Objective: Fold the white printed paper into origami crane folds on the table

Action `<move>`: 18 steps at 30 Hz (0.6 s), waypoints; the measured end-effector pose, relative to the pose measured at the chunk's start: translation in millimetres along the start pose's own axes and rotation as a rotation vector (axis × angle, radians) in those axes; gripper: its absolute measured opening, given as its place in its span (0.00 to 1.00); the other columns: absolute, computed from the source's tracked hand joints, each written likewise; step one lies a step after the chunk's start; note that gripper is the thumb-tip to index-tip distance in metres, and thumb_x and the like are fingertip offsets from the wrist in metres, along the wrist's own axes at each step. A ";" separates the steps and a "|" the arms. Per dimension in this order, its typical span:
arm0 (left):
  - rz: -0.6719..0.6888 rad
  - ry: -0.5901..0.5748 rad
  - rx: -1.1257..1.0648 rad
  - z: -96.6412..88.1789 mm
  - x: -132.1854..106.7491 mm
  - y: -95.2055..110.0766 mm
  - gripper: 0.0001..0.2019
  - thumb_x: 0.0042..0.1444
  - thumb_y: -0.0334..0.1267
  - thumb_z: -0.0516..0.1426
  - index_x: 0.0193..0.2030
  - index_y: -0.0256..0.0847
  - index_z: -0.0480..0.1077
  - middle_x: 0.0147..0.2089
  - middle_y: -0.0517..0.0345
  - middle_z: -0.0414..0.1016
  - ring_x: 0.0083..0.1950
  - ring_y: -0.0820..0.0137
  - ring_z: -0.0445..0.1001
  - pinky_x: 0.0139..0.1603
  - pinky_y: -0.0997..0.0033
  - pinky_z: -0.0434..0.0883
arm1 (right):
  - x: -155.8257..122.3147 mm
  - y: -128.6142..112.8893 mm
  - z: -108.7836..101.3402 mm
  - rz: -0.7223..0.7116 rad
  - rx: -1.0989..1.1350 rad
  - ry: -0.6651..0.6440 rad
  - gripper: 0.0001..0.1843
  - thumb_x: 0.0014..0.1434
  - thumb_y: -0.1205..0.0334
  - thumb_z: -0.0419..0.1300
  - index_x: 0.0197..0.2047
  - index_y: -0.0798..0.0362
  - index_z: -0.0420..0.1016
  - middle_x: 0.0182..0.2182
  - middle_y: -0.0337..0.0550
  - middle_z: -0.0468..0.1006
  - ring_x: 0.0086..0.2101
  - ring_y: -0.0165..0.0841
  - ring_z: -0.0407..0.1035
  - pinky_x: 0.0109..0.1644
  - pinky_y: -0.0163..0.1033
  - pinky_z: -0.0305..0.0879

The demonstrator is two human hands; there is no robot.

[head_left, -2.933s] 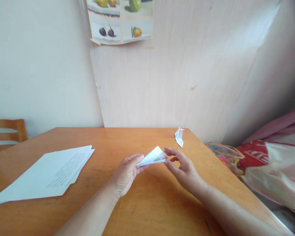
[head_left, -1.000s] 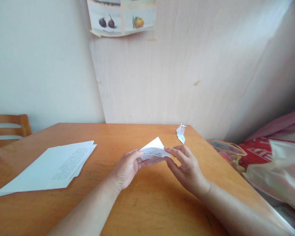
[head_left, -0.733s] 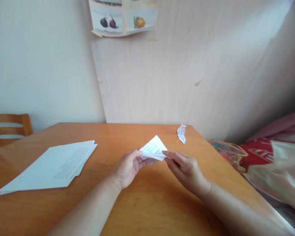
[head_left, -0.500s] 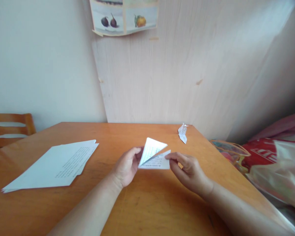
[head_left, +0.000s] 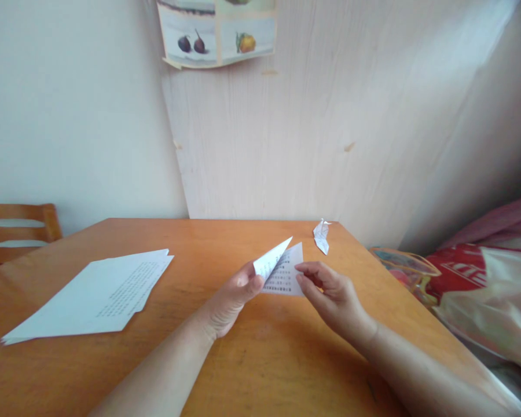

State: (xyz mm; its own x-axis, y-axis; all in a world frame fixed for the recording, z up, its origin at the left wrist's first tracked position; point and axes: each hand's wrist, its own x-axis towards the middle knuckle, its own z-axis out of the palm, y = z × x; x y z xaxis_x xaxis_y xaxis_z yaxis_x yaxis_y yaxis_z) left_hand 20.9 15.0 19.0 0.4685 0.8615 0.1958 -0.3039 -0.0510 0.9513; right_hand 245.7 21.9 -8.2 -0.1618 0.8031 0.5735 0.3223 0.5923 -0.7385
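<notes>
A folded sheet of printed paper (head_left: 287,275) is held above the wooden table, its flaps spread apart at the top. My left hand (head_left: 232,298) is closed on its left end, the thumb lying over the near flap. At the right edge, my right hand (head_left: 330,292) pinches the paper between thumb and forefinger. Beyond the hands, near the table's far right corner, stands a small folded paper figure (head_left: 321,237) shaped like a bird.
A stack of printed sheets (head_left: 82,298) lies on the left of the table (head_left: 252,370). Past its right edge are plastic bags (head_left: 490,301). A wooden chair (head_left: 19,229) stands at the far left. Fruit pictures (head_left: 217,37) hang on the wall.
The folded paper has been turned and tilted, its flaps now standing more upright. My left thumb has come over the front flap. My right hand has stayed at the right edge.
</notes>
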 end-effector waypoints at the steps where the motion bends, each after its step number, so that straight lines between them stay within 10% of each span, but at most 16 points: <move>1: -0.007 -0.032 -0.002 2.3 0.1 -0.1 0.33 0.53 0.51 0.67 0.64 0.43 0.68 0.64 0.46 0.72 0.65 0.53 0.67 0.66 0.56 0.61 | 0.1 0.4 0.8 0.002 0.012 0.006 0.09 0.65 0.59 0.59 0.48 0.50 0.74 0.37 0.42 0.81 0.34 0.33 0.75 0.39 0.38 0.73; 12: 0.041 0.462 -0.287 -10.6 13.3 -12.2 0.15 0.57 0.33 0.64 0.51 0.34 0.76 0.56 0.43 0.78 0.60 0.56 0.75 0.62 0.57 0.70 | 0.8 1.1 0.9 0.051 -0.025 -0.050 0.10 0.65 0.57 0.58 0.46 0.49 0.77 0.38 0.42 0.82 0.37 0.35 0.75 0.41 0.39 0.71; 18: 0.064 0.499 -0.381 -13.9 13.8 -6.1 0.21 0.58 0.30 0.61 0.59 0.40 0.71 0.58 0.49 0.78 0.59 0.61 0.76 0.56 0.63 0.75 | 3.0 2.9 0.2 0.097 -0.056 -0.189 0.10 0.66 0.58 0.56 0.44 0.48 0.78 0.32 0.38 0.80 0.32 0.33 0.74 0.35 0.36 0.67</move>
State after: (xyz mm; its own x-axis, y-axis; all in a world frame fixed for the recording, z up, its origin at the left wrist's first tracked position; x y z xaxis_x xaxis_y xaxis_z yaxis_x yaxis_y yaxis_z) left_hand 17.6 34.3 12.6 0.0244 0.9993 0.0276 -0.6353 -0.0058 0.7722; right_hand 246.0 26.0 -8.7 -0.2982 0.8570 0.4203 0.3950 0.5117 -0.7630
